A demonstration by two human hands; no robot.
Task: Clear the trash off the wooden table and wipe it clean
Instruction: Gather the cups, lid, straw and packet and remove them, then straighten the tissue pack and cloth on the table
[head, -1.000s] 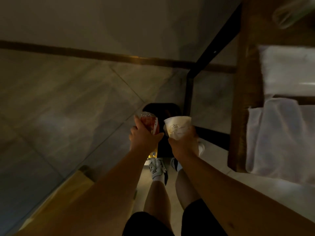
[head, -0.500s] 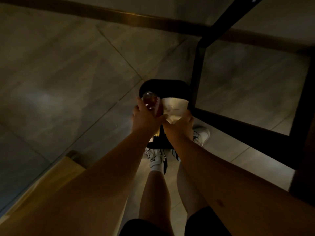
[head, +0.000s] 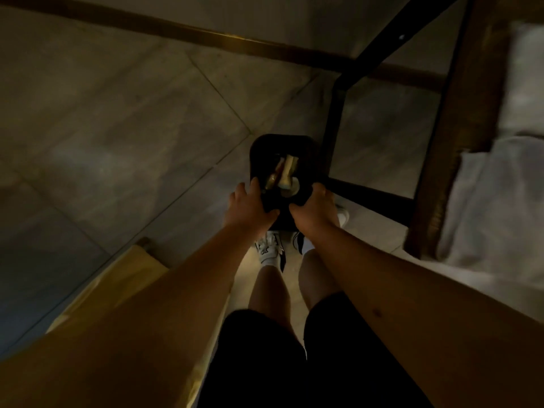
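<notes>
A black trash bin (head: 282,146) stands on the tiled floor just beyond my feet. Inside it lie a clear bottle with reddish drink (head: 275,173) and a white paper cup (head: 289,175), both on their sides. My left hand (head: 246,212) grips the near left part of the bin's rim, thumb hooked over the edge. At the near right part of the rim, my right hand (head: 312,214) holds on in the same way. The wooden table (head: 460,128) runs along the right side of the view, and a white cloth (head: 488,201) lies on it.
A black metal table frame (head: 333,134) stands right beside the bin, with a low bar along the floor. A pale yellow wooden piece (head: 132,275) sits at lower left beside my left arm. A brass-coloured strip (head: 206,36) crosses the grey tiles at the top.
The bottle and the cup have left my hands and now lie in the bin. Both hands have dropped onto the bin's near rim.
</notes>
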